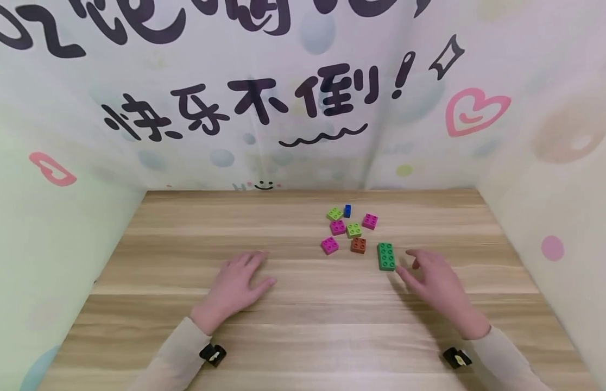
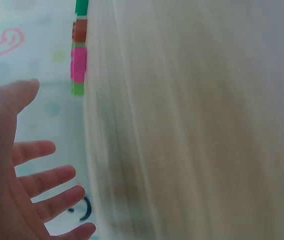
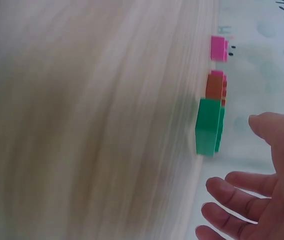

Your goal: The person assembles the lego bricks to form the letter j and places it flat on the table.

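From where I stand, the likeliest slip is at the right hand [image 1: 435, 288]. Its grip is loosely spread, thumb and fingers well parted, with nothing between them. The thumb tip sits just beside the near right corner of the long green plastic brick [image 1: 386, 257], apart from it, and the fingers are on that same right side. If the hand came in low without first lifting over, I'd expect the thumb to nudge the brick sideways or turn it on the smooth-looking wood-grain table [image 1: 313, 342]. Pushed left and away, it could run into the square reddish-brown brick [image 1: 359, 245], and that one could jostle the square lime-green brick [image 1: 353, 231] and square magenta brick [image 1: 338, 227] close behind. A pinch at one corner alone would probably twist it.

The left hand [image 1: 234, 288] is well away to the left, fingers and thumb spread, holding nothing; reaching across, its sleeve might sweep the little group.

The green brick lies flat on the right part of the table, nearer the person than the other bricks, studs up in two rows of four. Its long axis runs almost straight away from the person, the far end leaning a touch left; one short end faces the person.
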Tool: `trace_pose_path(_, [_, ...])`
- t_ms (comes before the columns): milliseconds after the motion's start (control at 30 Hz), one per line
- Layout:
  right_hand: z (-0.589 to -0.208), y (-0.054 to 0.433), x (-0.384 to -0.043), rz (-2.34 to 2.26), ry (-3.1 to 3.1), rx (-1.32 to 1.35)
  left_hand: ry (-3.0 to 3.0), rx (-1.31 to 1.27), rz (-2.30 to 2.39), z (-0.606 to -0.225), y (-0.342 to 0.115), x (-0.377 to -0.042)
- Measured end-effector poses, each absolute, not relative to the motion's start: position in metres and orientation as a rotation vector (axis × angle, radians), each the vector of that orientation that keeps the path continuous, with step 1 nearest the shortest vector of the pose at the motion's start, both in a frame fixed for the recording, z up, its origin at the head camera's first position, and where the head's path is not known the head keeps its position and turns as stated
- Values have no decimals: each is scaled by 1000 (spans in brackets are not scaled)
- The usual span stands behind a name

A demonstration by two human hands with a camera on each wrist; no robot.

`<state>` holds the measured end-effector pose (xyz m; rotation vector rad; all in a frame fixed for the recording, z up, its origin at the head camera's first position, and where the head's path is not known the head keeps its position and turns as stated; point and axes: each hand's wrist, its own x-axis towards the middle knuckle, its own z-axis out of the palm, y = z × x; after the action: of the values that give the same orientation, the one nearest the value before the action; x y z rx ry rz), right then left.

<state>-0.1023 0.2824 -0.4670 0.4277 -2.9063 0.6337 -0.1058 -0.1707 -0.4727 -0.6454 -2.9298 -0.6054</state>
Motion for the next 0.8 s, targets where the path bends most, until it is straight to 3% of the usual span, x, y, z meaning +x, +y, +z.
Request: trace_pose_path(800, [-475,244,-118,735,-3050,261,-2982,-723,-951,-475,-127,-97])
